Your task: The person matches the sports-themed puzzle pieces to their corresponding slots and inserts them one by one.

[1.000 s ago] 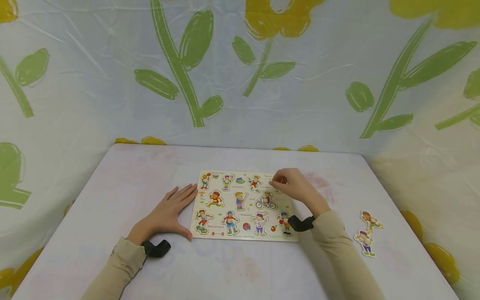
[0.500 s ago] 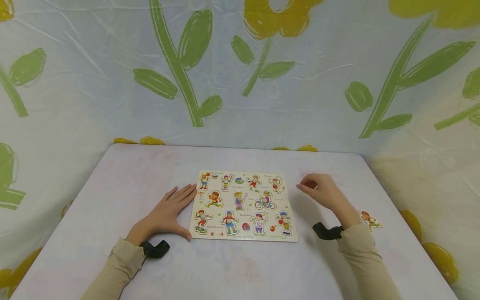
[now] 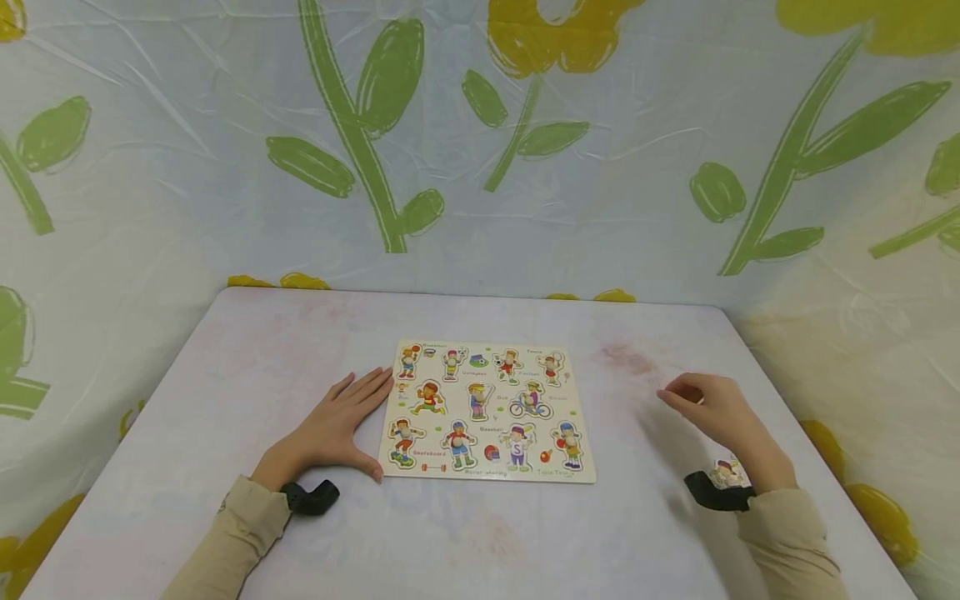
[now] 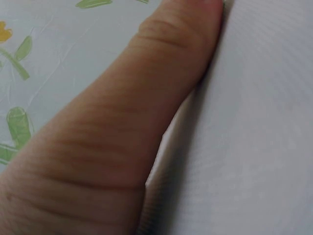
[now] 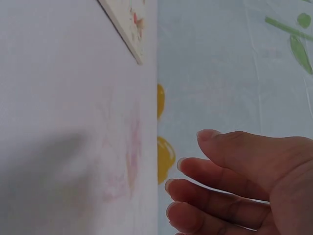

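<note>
A wooden picture puzzle board (image 3: 450, 462) with several sports-figure pieces lies on the table. My left hand (image 3: 330, 433) is spread flat on the tabletop, fingertips and thumb right at the board's left edge; its thumb (image 4: 122, 107) fills much of the left wrist view. My right hand (image 3: 708, 404) hovers over the table to the right of the board. Its loosely bent fingers (image 5: 215, 203) hold nothing. Below that wrist, a loose puzzle piece (image 3: 726, 473) shows in part, the rest hidden by the wrist and its black camera mount.
The pale table (image 3: 480, 550) is backed by a curtain (image 3: 600, 208) printed with green leaves and yellow flowers, which also hangs at both sides. In the right wrist view the board's corner (image 5: 132, 44) shows at the top.
My right hand has moved from the board's upper right corner out to the right, uncovering the tennis figure there. Its wrist now covers most of the loose pieces. The left hand has stayed put.
</note>
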The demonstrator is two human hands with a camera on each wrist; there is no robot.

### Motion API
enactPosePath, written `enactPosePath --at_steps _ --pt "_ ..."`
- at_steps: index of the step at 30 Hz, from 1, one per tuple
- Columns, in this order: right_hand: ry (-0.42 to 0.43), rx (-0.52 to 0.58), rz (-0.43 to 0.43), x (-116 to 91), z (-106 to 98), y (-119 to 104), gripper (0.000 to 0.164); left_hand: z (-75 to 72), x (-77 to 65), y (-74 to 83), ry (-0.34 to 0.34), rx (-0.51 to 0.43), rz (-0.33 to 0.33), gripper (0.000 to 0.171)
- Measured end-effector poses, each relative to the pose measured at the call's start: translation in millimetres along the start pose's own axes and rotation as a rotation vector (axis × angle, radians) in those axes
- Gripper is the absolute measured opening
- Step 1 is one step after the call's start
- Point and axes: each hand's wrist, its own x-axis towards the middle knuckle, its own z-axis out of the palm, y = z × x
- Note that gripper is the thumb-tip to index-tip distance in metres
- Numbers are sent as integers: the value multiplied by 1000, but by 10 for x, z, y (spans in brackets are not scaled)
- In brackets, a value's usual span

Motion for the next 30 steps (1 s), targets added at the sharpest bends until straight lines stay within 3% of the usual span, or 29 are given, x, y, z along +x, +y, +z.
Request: enactPosePath --at_steps 5,17,24,30 --pt "-42 -14 60 -192 -74 132 18 -3 -4 4 12 -4 7 141" --pt "-236 -1 258 -621 -206 409 23 -4 9 -6 -18 10 -3 141" --pt "-354 52 348 -729 -158 442 20 -6 13 -5 -23 8 -8 141" --pt "-397 86 393 -785 -112 491 18 -1 11 -8 -21 8 -9 142"
